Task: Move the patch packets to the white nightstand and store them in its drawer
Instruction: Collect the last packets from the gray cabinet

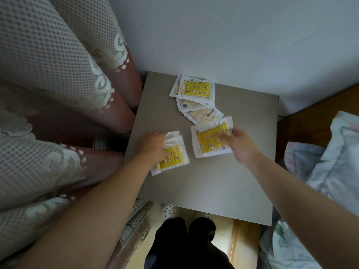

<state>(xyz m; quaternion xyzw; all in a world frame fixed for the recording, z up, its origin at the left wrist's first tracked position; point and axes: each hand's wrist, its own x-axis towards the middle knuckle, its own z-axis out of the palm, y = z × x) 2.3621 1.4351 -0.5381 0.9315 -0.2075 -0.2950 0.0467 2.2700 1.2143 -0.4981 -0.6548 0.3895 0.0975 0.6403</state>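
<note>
Several clear patch packets with yellow patterned patches lie on the white nightstand top (223,187). My left hand (152,146) presses on a small stack of packets (174,161) near the left edge, fingers curled over it. My right hand (240,143) pinches the right side of another yellow packet (208,142), which is slightly lifted and blurred. A loose pile of packets (196,89) lies at the back, with two face-down ones (204,115) trailing toward my right hand. No drawer is visible from above.
Lace curtains (58,84) hang close on the left. A wall stands behind the nightstand. A bed with patterned bedding (330,171) and a wooden frame is on the right. My legs (184,245) stand at the front edge on a tiled floor.
</note>
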